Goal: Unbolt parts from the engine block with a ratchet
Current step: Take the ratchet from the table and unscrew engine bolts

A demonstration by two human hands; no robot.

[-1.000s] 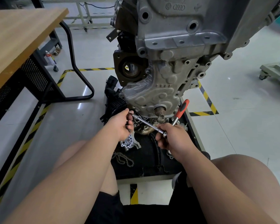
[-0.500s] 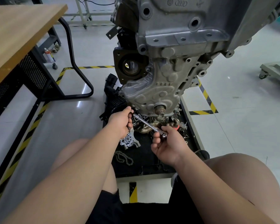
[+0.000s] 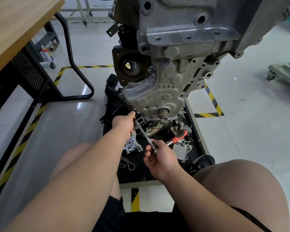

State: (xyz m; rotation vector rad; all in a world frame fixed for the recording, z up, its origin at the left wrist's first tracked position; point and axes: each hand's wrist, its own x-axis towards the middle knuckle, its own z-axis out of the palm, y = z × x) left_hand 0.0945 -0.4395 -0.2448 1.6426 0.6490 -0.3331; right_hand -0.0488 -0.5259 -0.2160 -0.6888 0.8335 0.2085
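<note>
Engine block (image 3: 182, 52) sits above the far edge of the black tray (image 3: 136, 174) on the floor, its grey cover (image 3: 154, 99) facing me. I see both hands busy, 2 grips on 1 tool. My left hand (image 3: 123, 123) is curled round the far end of the extension bar (image 3: 145, 135), right at the cover's lower left corner; whether the socket is on a bolt I cannot tell. My right hand (image 3: 160, 159), palm up, pinches the ratchet (image 3: 178, 137) at its head, the red handle pointing toward the tray's right edge. Loose castings, a chain (image 3: 127, 164) and a boxy metal part (image 3: 181, 152) lie on the tray. A wooden bench (image 3: 15, 27) stands at far left.
</note>
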